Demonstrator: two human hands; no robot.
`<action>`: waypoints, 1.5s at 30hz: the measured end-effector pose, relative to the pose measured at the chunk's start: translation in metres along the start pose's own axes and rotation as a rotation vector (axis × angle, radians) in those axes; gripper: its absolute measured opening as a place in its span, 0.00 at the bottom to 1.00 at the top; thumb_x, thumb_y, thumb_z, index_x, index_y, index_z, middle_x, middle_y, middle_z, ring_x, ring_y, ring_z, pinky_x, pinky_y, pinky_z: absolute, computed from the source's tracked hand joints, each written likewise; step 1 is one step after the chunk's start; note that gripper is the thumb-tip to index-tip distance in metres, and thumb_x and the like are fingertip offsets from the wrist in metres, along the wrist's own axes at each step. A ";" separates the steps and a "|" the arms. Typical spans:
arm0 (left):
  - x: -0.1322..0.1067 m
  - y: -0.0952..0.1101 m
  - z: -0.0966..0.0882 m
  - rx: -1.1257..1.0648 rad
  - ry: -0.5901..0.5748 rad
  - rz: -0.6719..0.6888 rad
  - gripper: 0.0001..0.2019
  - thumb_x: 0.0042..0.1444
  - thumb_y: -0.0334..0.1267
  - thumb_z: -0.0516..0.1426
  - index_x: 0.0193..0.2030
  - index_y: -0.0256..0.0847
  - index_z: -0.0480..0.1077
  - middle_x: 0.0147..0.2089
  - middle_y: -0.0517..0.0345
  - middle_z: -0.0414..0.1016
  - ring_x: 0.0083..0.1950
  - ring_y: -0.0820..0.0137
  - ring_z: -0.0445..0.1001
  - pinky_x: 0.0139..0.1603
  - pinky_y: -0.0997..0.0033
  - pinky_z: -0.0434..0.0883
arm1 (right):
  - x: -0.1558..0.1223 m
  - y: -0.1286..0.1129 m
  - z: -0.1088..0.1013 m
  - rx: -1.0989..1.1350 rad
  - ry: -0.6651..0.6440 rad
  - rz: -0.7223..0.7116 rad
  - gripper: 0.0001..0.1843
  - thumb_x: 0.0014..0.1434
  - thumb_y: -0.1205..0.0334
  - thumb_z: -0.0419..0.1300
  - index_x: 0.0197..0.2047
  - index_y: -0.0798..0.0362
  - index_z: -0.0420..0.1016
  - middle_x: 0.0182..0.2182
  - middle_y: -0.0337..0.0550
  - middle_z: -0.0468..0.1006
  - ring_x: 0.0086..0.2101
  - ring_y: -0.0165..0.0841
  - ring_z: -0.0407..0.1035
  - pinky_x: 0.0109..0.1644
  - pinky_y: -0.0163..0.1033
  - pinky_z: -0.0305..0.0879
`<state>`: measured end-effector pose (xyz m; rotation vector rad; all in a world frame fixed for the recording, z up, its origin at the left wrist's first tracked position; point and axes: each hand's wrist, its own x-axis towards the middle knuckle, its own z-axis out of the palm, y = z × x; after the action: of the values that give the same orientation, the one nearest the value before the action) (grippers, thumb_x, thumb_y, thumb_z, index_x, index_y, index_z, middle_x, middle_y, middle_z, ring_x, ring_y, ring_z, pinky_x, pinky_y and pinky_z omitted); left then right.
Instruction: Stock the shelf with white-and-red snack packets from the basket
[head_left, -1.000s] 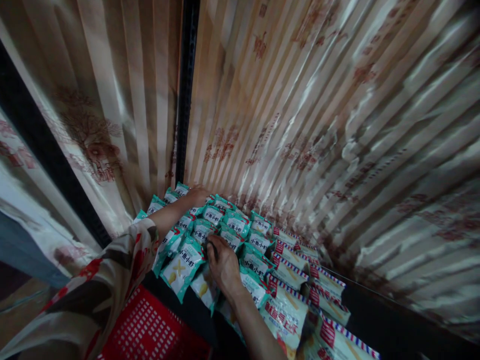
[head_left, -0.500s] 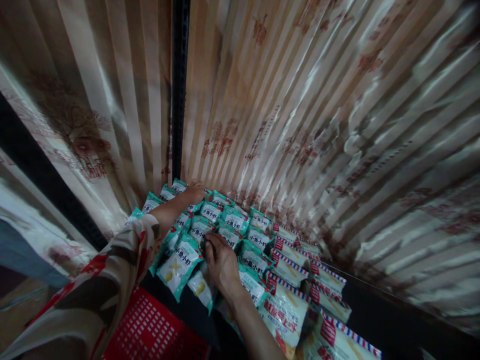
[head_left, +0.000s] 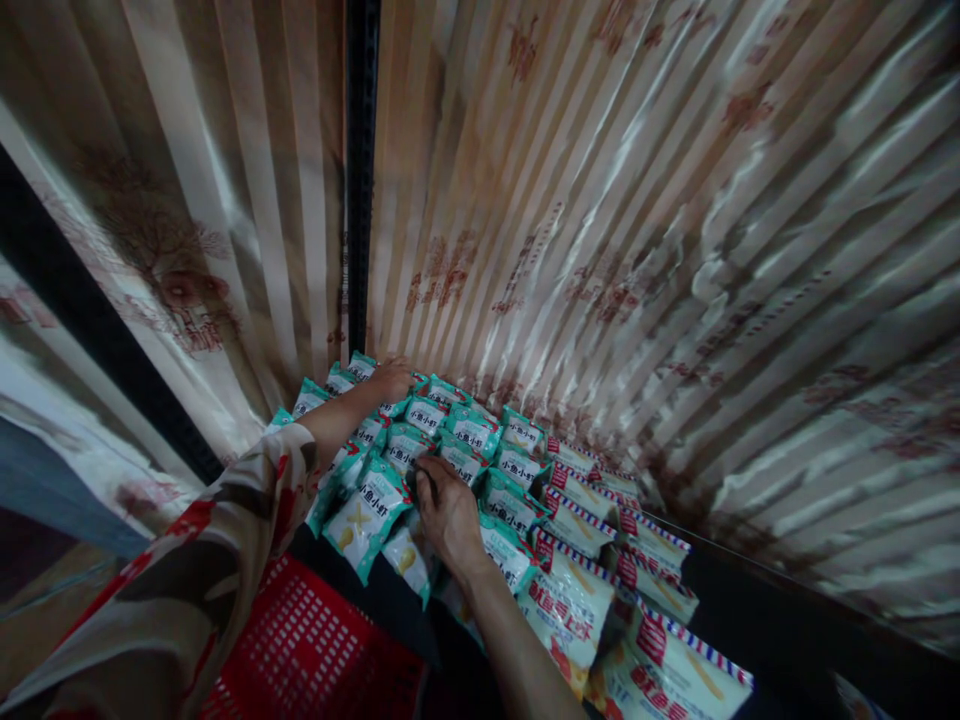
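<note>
Several teal snack packets stand in rows on a dark shelf, with red-and-white striped packets to their right. My left hand reaches to the back row, its fingers curled over the top of a teal packet there. My right hand lies palm down on the front rows, fingers bent and pressing into the teal packets beside a loose front packet. What the fingertips pinch is hidden.
A red plastic basket sits below the shelf's front edge at the lower left. Shiny striped curtain cloth hangs close behind and to the right of the packets. A black upright post stands behind them.
Both hands have stayed almost where they were on the packets. The view has shifted slightly, and the front teal packet has tipped a little.
</note>
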<state>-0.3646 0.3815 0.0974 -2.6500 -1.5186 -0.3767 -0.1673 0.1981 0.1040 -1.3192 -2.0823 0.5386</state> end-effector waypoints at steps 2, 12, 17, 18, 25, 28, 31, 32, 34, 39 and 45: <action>-0.003 0.006 -0.009 0.001 -0.001 -0.004 0.16 0.48 0.26 0.54 0.41 0.42 0.76 0.46 0.53 0.76 0.53 0.63 0.68 0.62 0.56 0.56 | -0.001 0.000 -0.001 0.002 0.005 0.002 0.17 0.61 0.65 0.47 0.48 0.55 0.74 0.46 0.48 0.75 0.47 0.33 0.70 0.54 0.37 0.64; -0.148 0.136 -0.043 -0.142 0.575 -0.027 0.16 0.56 0.26 0.50 0.48 0.40 0.71 0.63 0.50 0.60 0.68 0.58 0.50 0.63 0.51 0.61 | -0.006 -0.008 -0.006 -0.081 0.061 -0.070 0.17 0.60 0.67 0.48 0.48 0.58 0.73 0.45 0.51 0.75 0.48 0.38 0.68 0.55 0.42 0.63; -0.217 0.184 0.005 -0.083 0.662 -0.116 0.17 0.56 0.27 0.52 0.52 0.39 0.67 0.64 0.45 0.58 0.67 0.52 0.51 0.60 0.49 0.63 | -0.016 -0.018 -0.006 -0.107 0.036 -0.102 0.17 0.61 0.67 0.47 0.49 0.57 0.73 0.44 0.49 0.76 0.45 0.35 0.69 0.53 0.39 0.65; -0.223 0.188 0.013 -0.082 0.644 -0.161 0.18 0.56 0.27 0.53 0.54 0.40 0.66 0.65 0.44 0.56 0.68 0.51 0.50 0.60 0.49 0.63 | -0.017 -0.020 -0.006 -0.113 0.019 -0.099 0.17 0.62 0.66 0.47 0.49 0.57 0.73 0.44 0.49 0.76 0.45 0.35 0.70 0.52 0.38 0.65; -0.221 0.186 0.037 -0.077 0.591 -0.288 0.23 0.57 0.28 0.51 0.60 0.40 0.58 0.68 0.42 0.47 0.69 0.51 0.46 0.61 0.48 0.61 | -0.017 -0.030 0.000 -0.154 -0.065 -0.032 0.17 0.62 0.66 0.47 0.50 0.55 0.72 0.45 0.49 0.76 0.46 0.34 0.70 0.51 0.37 0.65; -0.216 0.183 0.041 -0.059 0.621 -0.295 0.24 0.57 0.27 0.50 0.61 0.38 0.56 0.67 0.41 0.50 0.69 0.52 0.47 0.62 0.48 0.60 | -0.014 -0.032 0.005 -0.084 -0.057 -0.053 0.17 0.62 0.67 0.47 0.49 0.57 0.73 0.45 0.50 0.76 0.46 0.34 0.71 0.51 0.37 0.65; -0.214 0.182 0.045 -0.046 0.632 -0.307 0.24 0.56 0.26 0.50 0.61 0.37 0.56 0.66 0.41 0.52 0.69 0.53 0.46 0.63 0.48 0.59 | -0.011 -0.031 0.008 -0.037 -0.054 -0.071 0.17 0.62 0.67 0.47 0.49 0.56 0.73 0.44 0.49 0.77 0.45 0.34 0.71 0.50 0.37 0.65; -0.214 0.182 0.045 -0.047 0.630 -0.309 0.24 0.57 0.26 0.50 0.61 0.36 0.56 0.66 0.41 0.52 0.69 0.53 0.46 0.63 0.49 0.58 | -0.011 -0.031 0.008 -0.040 -0.039 -0.064 0.18 0.62 0.67 0.47 0.49 0.55 0.73 0.45 0.48 0.77 0.46 0.34 0.71 0.51 0.37 0.65; -0.215 0.183 0.045 -0.048 0.625 -0.312 0.23 0.57 0.27 0.50 0.61 0.36 0.57 0.66 0.40 0.52 0.69 0.52 0.46 0.63 0.49 0.58 | -0.009 -0.030 0.007 -0.074 0.008 -0.027 0.18 0.62 0.66 0.47 0.49 0.55 0.74 0.45 0.48 0.77 0.46 0.34 0.70 0.51 0.38 0.65; -0.213 0.182 0.038 -0.033 0.622 -0.285 0.22 0.57 0.30 0.52 0.60 0.35 0.59 0.66 0.39 0.52 0.68 0.51 0.48 0.62 0.48 0.58 | -0.003 -0.029 -0.003 -0.170 0.004 0.080 0.20 0.64 0.62 0.45 0.52 0.57 0.71 0.48 0.51 0.75 0.49 0.36 0.69 0.55 0.38 0.62; -0.206 0.180 0.028 -0.011 0.627 -0.247 0.20 0.58 0.31 0.51 0.59 0.38 0.61 0.64 0.42 0.56 0.68 0.52 0.49 0.61 0.47 0.59 | 0.004 -0.034 -0.007 -0.318 -0.111 0.197 0.23 0.65 0.56 0.43 0.57 0.56 0.65 0.49 0.52 0.74 0.49 0.38 0.69 0.51 0.40 0.63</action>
<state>-0.3045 0.1212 0.0323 -2.0403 -1.5961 -1.1030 -0.1864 0.1879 0.1318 -1.7242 -2.2078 0.3791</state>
